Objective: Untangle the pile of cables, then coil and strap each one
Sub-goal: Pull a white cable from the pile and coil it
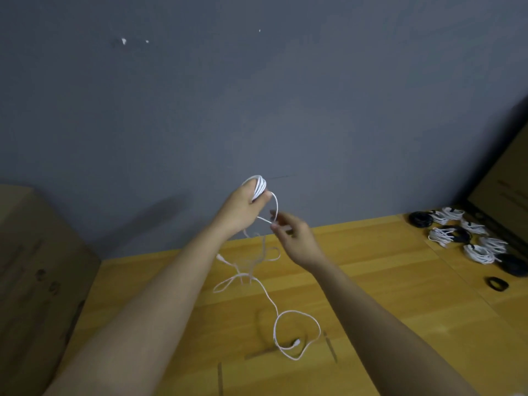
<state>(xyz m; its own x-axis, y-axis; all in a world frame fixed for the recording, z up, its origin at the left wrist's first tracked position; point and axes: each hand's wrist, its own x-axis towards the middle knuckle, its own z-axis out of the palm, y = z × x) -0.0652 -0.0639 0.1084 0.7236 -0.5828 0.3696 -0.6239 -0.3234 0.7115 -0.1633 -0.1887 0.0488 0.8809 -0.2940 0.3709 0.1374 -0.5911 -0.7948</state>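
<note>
Left hand (243, 205) is raised above the far edge of the wooden table (400, 324), fingers curled round a small coil of white cable (258, 186), thumb clamping the turns. Right hand (294, 238), just beside it and lower, pinches the feed strand between thumb and fingertips; it's motion-blurred, so the exact grip is unclear.

The rest of the cable hangs to the table: loose crossings below the hands, then a large loop with the connector (295, 342) lying inside it on the near part of the table.

Risks, as judgement:
- Crossings below the hands could cinch into a knot if the strand is pulled taut before they're shaken out.
- Connector could snag on its own loop as slack is drawn up.
- Thumb is the only thing pinning the turns; a slip and the coil springs open.
- Twist building up per wrap would make figure-eights.

Finished bundles (468, 235) sit at the table's far right corner, well apart. A black strap ring (497, 283) lies just nearer than them.
</note>
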